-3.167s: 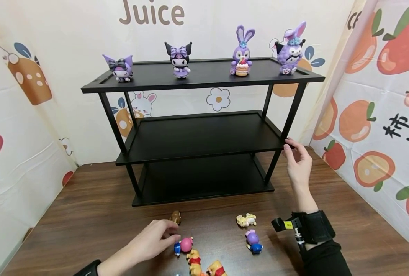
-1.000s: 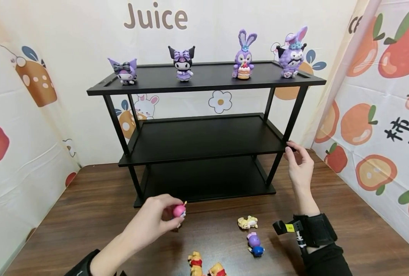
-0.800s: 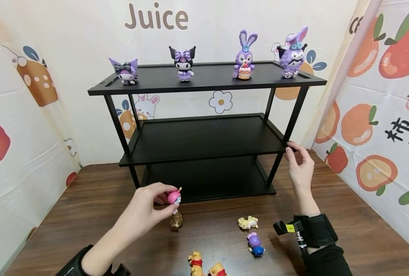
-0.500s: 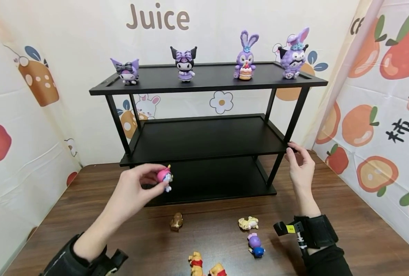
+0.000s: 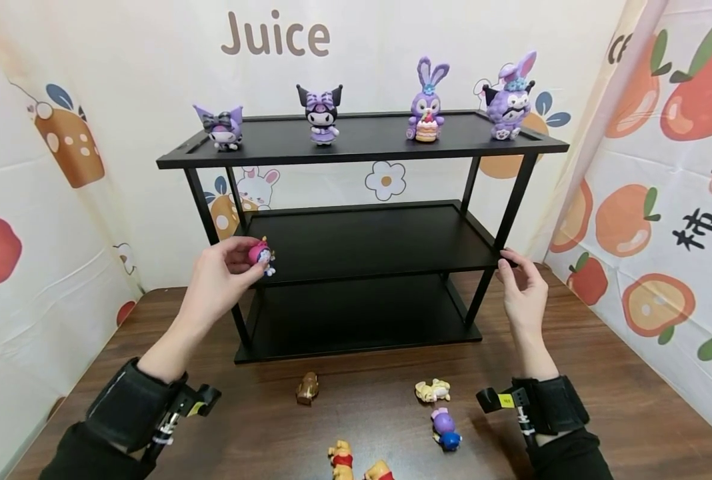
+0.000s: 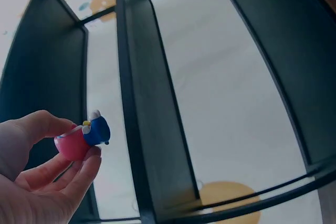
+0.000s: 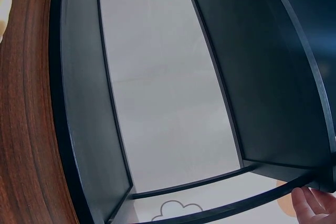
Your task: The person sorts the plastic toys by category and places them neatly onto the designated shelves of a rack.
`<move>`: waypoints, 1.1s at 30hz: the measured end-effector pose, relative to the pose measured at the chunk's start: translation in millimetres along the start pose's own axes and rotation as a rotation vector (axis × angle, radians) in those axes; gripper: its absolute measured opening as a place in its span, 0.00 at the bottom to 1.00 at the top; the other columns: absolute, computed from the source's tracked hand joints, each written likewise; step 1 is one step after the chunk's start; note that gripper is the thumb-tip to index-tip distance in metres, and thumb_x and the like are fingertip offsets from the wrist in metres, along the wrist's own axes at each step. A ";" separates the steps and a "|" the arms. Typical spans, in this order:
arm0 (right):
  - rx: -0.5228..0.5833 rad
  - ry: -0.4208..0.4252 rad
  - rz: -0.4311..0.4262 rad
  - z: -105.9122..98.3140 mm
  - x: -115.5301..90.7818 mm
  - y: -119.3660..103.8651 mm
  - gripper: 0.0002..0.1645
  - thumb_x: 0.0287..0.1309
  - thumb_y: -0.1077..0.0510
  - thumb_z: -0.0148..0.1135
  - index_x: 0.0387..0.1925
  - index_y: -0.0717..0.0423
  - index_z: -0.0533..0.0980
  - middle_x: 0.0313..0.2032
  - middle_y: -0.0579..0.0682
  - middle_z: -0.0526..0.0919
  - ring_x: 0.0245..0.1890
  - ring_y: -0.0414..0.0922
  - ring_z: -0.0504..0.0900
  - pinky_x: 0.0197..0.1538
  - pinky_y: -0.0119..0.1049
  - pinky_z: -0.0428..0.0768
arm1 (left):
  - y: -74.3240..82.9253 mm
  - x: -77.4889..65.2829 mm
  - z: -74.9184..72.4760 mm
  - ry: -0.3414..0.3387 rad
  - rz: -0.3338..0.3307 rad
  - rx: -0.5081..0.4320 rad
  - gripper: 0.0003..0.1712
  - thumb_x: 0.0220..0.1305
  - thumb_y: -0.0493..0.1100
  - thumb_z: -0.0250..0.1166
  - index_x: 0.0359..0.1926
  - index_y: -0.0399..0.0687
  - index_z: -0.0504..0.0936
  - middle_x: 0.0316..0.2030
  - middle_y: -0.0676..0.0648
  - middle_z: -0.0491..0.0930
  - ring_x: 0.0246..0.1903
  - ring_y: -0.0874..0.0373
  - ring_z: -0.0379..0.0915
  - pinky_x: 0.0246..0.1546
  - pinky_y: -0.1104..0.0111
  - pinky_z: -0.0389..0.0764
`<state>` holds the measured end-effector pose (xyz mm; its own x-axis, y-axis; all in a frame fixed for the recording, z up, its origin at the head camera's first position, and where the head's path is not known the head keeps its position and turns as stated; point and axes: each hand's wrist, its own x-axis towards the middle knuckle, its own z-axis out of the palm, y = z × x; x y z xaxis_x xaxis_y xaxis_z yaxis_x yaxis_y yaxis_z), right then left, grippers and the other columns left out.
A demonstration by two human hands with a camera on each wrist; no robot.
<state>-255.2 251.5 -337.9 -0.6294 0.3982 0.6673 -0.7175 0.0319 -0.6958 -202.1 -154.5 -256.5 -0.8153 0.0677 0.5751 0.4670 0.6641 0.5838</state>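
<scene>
My left hand (image 5: 215, 283) pinches a small figurine (image 5: 263, 256) with a pink head and blue clothes between thumb and fingers. It is at the left front corner of the middle tier of a black three-tier display rack (image 5: 362, 243). In the left wrist view the figurine (image 6: 84, 137) lies sideways across the fingertips, clear of any board. At the opposite end, my right hand (image 5: 524, 293) holds the rack's right front corner at middle-tier height. The right wrist view catches only its fingertips (image 7: 310, 203) against the black frame.
Purple figurines stand along the top tier, among them a rabbit with a cake (image 5: 426, 110). On the wooden table (image 5: 242, 427) lie a brown figurine (image 5: 307, 388), a cream one (image 5: 433, 391), a purple-and-blue one (image 5: 446, 430) and yellow bears in red shirts (image 5: 341, 460).
My left hand has picked the pink-headed figurine off the table and raised it up and leftward to the middle tier. The right hand stays at the rack's corner.
</scene>
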 end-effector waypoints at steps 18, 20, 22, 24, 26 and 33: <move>0.007 -0.007 -0.013 -0.2 0.0 1.3 0.15 0.54 0.71 0.54 0.42 0.80 0.69 0.44 0.62 0.75 0.30 0.39 0.77 0.36 0.23 0.74 | -25.9 19.0 5.3 0.020 -0.052 0.118 0.17 0.53 0.34 0.61 0.44 0.28 0.74 0.34 0.34 0.76 0.32 0.46 0.75 0.34 0.57 0.76; 0.009 -0.008 -0.013 -0.1 -0.1 1.4 0.15 0.54 0.71 0.53 0.42 0.81 0.69 0.44 0.62 0.75 0.30 0.38 0.77 0.36 0.23 0.74 | -27.3 19.1 5.4 0.019 -0.048 0.121 0.17 0.53 0.34 0.61 0.44 0.28 0.74 0.34 0.34 0.77 0.32 0.46 0.75 0.33 0.57 0.76; 0.009 -0.009 -0.011 -0.1 -0.2 1.0 0.15 0.54 0.71 0.53 0.42 0.80 0.69 0.44 0.61 0.75 0.30 0.39 0.77 0.36 0.23 0.74 | -28.0 19.2 5.4 0.015 -0.048 0.122 0.17 0.53 0.34 0.61 0.44 0.28 0.74 0.34 0.33 0.76 0.32 0.46 0.75 0.33 0.57 0.76; 0.011 -0.008 -0.009 0.0 -0.3 0.5 0.15 0.54 0.71 0.53 0.42 0.80 0.69 0.44 0.61 0.75 0.30 0.39 0.77 0.36 0.23 0.74 | -28.0 19.4 4.9 0.008 -0.048 0.131 0.17 0.53 0.34 0.61 0.44 0.27 0.73 0.35 0.33 0.76 0.32 0.45 0.75 0.34 0.56 0.76; 0.007 -0.007 -0.010 0.0 -0.2 0.3 0.15 0.54 0.71 0.53 0.42 0.80 0.69 0.44 0.61 0.75 0.30 0.38 0.77 0.36 0.23 0.74 | -27.2 19.5 4.1 -0.005 -0.050 0.144 0.18 0.54 0.34 0.60 0.45 0.27 0.73 0.35 0.33 0.76 0.33 0.45 0.75 0.34 0.56 0.76; -0.003 -0.006 -0.009 0.1 0.0 0.7 0.15 0.54 0.71 0.54 0.42 0.80 0.70 0.43 0.60 0.75 0.29 0.37 0.77 0.36 0.23 0.74 | -23.3 20.9 3.2 -0.023 -0.020 0.205 0.20 0.54 0.36 0.61 0.46 0.27 0.72 0.37 0.33 0.75 0.34 0.45 0.73 0.33 0.56 0.75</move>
<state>-255.7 251.5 -338.4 -0.6245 0.3920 0.6755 -0.7227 0.0380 -0.6901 -231.1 -166.2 -260.0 -0.8324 0.0682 0.5499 0.3727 0.8033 0.4646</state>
